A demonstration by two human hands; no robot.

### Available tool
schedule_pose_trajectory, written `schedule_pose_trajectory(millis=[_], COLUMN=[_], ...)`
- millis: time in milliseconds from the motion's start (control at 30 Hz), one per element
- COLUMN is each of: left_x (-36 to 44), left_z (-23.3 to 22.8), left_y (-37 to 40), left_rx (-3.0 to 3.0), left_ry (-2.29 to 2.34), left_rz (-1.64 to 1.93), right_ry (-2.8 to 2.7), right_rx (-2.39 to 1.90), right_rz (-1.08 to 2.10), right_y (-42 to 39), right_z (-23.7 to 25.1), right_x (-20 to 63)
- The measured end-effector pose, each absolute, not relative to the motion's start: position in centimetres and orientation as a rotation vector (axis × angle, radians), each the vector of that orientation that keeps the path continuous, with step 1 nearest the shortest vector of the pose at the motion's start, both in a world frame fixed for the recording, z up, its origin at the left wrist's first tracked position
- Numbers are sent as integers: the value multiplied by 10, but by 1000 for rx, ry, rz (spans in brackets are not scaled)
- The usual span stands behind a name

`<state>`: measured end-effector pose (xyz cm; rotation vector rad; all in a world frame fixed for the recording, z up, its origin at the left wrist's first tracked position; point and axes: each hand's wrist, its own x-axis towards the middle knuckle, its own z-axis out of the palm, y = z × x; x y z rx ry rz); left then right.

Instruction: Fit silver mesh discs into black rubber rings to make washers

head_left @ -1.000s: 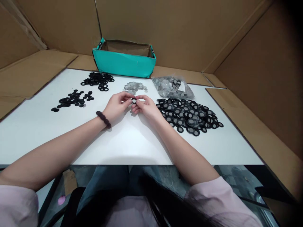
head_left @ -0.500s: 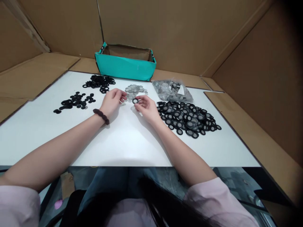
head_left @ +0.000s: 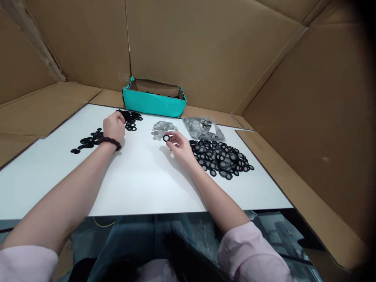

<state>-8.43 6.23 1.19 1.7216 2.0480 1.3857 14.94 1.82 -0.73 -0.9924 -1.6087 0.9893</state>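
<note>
My right hand pinches a black ring with a pale centre between thumb and fingers, raised over the white table. Just behind it lies a heap of translucent grey discs. My left hand, with its fingers curled in, is at the near left side of a pile of black rings. Whatever its fingertips hold, if anything, is hidden. Small black discs lie to the left of that wrist, partly covered by it. Right of my right hand spreads a large heap of black rings with grey centres.
A teal open box stands at the back edge, with dark pieces visible inside. A clear plastic bag of grey discs lies at the back right. Cardboard walls enclose the white table at the back and sides.
My left hand has moved left, from beside the grey discs to the black rings, and its fingers have curled in. My right hand still holds its ring. The view has shifted slightly.
</note>
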Motion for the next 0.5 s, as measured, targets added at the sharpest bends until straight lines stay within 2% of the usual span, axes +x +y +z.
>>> schedule_pose_trajectory(millis=[133, 233, 333, 500], left_x=[-88, -86, -82, -81], left_z=[12, 13, 18, 35], left_y=[62, 62, 64, 75], left_rx=[1722, 1737, 1670, 1637], left_ry=[2008, 2005, 2068, 2270], left_rz=[1353, 1320, 1368, 1398], right_ry=[-1541, -1600, -1722, -1873], right_rx=[-1026, -1076, -1181, -1453], right_rz=[1117, 1050, 803, 193], right_y=[22, 17, 5, -15], right_z=[0, 9, 16, 22], right_x=[157, 173, 196, 246])
